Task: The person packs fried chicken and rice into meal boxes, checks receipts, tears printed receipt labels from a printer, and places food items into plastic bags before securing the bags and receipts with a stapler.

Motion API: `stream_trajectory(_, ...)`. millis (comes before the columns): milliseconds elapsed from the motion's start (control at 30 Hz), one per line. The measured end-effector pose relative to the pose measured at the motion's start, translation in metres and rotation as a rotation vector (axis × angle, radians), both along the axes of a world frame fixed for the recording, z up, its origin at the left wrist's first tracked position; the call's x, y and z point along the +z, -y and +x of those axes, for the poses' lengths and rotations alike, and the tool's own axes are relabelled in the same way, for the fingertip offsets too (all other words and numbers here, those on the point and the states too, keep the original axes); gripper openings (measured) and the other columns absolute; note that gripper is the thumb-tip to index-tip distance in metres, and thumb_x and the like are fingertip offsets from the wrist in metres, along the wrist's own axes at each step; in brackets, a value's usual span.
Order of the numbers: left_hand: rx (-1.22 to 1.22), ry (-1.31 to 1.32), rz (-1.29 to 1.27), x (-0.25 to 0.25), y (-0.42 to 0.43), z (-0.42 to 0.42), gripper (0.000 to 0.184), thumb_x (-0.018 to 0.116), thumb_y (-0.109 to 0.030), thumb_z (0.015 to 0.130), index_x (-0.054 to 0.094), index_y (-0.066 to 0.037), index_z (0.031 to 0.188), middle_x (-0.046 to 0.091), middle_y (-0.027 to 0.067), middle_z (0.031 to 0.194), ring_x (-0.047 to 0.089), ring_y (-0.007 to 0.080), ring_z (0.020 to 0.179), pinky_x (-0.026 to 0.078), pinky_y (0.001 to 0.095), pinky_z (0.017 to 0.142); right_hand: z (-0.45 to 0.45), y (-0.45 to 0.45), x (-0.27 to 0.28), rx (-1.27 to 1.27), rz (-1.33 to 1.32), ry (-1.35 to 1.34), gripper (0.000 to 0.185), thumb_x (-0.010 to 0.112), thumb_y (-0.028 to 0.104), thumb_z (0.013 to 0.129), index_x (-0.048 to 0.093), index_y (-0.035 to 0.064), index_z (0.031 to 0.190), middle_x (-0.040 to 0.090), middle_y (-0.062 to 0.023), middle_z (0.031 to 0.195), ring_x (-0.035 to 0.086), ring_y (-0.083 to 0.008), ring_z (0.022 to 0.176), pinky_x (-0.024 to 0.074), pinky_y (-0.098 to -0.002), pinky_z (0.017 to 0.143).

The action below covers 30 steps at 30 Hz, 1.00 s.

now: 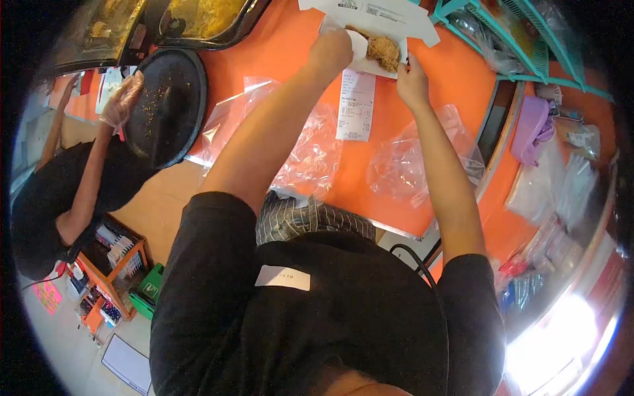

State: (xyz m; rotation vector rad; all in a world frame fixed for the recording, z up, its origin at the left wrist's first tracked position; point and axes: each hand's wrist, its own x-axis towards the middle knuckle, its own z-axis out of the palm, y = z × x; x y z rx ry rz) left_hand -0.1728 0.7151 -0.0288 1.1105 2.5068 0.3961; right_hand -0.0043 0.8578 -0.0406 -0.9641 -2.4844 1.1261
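Note:
A white paper food box point(404, 20) lies opened on the orange table, with a browned piece of fried chicken point(384, 53) inside. My left hand point(332, 53) is closed at the box's left side, beside a rounded white piece point(358, 45) that I cannot identify. Its fingertips are hidden, so what it holds does not show. With fingers closed on the box's right edge, my right hand point(413, 84) is beside the chicken; something small, red and dark shows at its fingertips. A printed receipt point(355, 109) lies just below the box.
Clear plastic bags point(310, 148) lie on the orange table point(277, 39). At left, a co-worker's gloved hand point(124, 99) is at a round black tray point(165, 109) with crumbs. Food trays point(198, 20) stand at the upper left, a teal rack point(489, 36) at the upper right.

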Motion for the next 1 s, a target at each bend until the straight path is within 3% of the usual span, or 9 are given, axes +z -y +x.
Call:
stream_trajectory(200,0.042,-0.005,0.212,0.003,-0.002,0.013,0.032,0.068,-0.019,0.084,0.063,0.000,0.110,0.069,0.0196,0.100,0.066,0.0406,0.095,0.053,0.0502,0.085,0.010,-0.002,-0.012,-0.087,-0.007,-0.071,0.043,0.059,0.018,0.089,0.054,0.0018,0.128,0.066,-0.0241,0.114,0.064,-0.0381,0.106,0.0499,-0.0455,0.089)
stream_trajectory(300,0.092,-0.592,0.735,0.046,0.005,0.009,0.037,0.069,-0.019,0.084,0.063,0.000,0.115,0.070,0.0175,0.097,0.067,0.0390,0.089,0.055,0.0468,0.082,0.012,-0.004,0.014,-0.350,0.217,-0.265,0.045,0.068,0.017,0.085,0.056,0.0000,0.125,0.065,-0.0230,0.114,0.064,-0.0374,0.107,0.0499,-0.0450,0.090)
stream_trajectory(400,0.340,-0.534,0.350,0.083,-0.001,-0.013,0.096,0.077,-0.034,0.081,0.022,-0.015,0.158,0.026,0.0196,0.160,0.035,0.0429,0.139,0.031,0.0533,0.109,-0.007,-0.032,0.051,-0.331,0.667,-0.436,0.051,0.073,0.028,0.086,0.056,-0.0021,0.124,0.061,-0.0165,0.109,0.060,-0.0301,0.100,0.0477,-0.0435,0.092)
stream_trajectory(500,0.093,-0.320,0.280,0.097,0.000,-0.049,0.071,0.076,-0.023,0.081,0.047,-0.005,0.143,0.068,0.0238,0.108,0.067,0.0422,0.084,0.054,0.0501,0.077,-0.032,-0.068,0.076,0.178,0.637,-0.230,0.047,0.071,0.026,0.089,0.055,-0.0028,0.122,0.062,-0.0141,0.108,0.060,-0.0243,0.098,0.0492,-0.0405,0.091)
stream_trajectory(600,0.038,-0.065,0.401,0.066,-0.007,-0.081,0.060,0.072,-0.014,0.084,0.050,0.000,0.138,0.070,0.0204,0.100,0.069,0.0368,0.075,0.055,0.0484,0.071,-0.060,-0.093,0.060,0.203,0.401,0.086,0.044,0.072,0.029,0.088,0.063,0.0103,0.127,0.072,-0.0152,0.102,0.070,-0.0277,0.083,0.0540,-0.0433,0.076)
stream_trajectory(700,0.471,0.566,0.373,0.080,-0.021,-0.065,0.044,0.068,-0.010,0.087,0.058,0.003,0.128,0.069,0.0179,0.104,0.070,0.0292,0.080,0.055,0.0457,0.070,-0.064,-0.070,0.101,0.079,-0.408,0.065,0.027,0.068,0.017,0.089,0.067,0.0041,0.112,0.070,-0.0167,0.093,0.068,-0.0297,0.083,0.0529,-0.0377,0.071)
stream_trajectory(800,0.017,0.624,0.697,0.058,-0.005,-0.061,0.038,0.068,-0.009,0.089,0.060,0.003,0.124,0.069,0.0162,0.105,0.070,0.0235,0.080,0.055,0.0436,0.065,-0.061,-0.092,0.041,0.178,-0.933,-0.203,0.038,0.067,0.024,0.094,0.058,-0.0011,0.120,0.064,-0.0116,0.110,0.062,-0.0169,0.100,0.0522,-0.0327,0.087)
stream_trajectory(900,-0.069,0.393,0.657,0.009,0.005,-0.084,0.036,0.069,-0.018,0.086,0.065,0.000,0.116,0.071,0.0158,0.098,0.068,0.0371,0.084,0.056,0.0418,0.079,-0.050,-0.066,0.065,0.227,-0.942,-0.382,0.032,0.065,0.023,0.096,0.061,-0.0008,0.117,0.068,-0.0093,0.105,0.065,-0.0122,0.091,0.0549,-0.0267,0.079)
stream_trajectory(1000,0.109,0.574,0.627,-0.017,0.000,-0.107,0.028,0.068,-0.013,0.087,0.068,0.000,0.112,0.071,0.0166,0.102,0.069,0.0326,0.085,0.056,0.0385,0.077,-0.059,-0.076,0.044,0.187,-0.541,-0.142,0.032,0.066,0.024,0.095,0.063,-0.0017,0.114,0.069,-0.0094,0.096,0.066,-0.0121,0.078,0.0539,-0.0252,0.071)
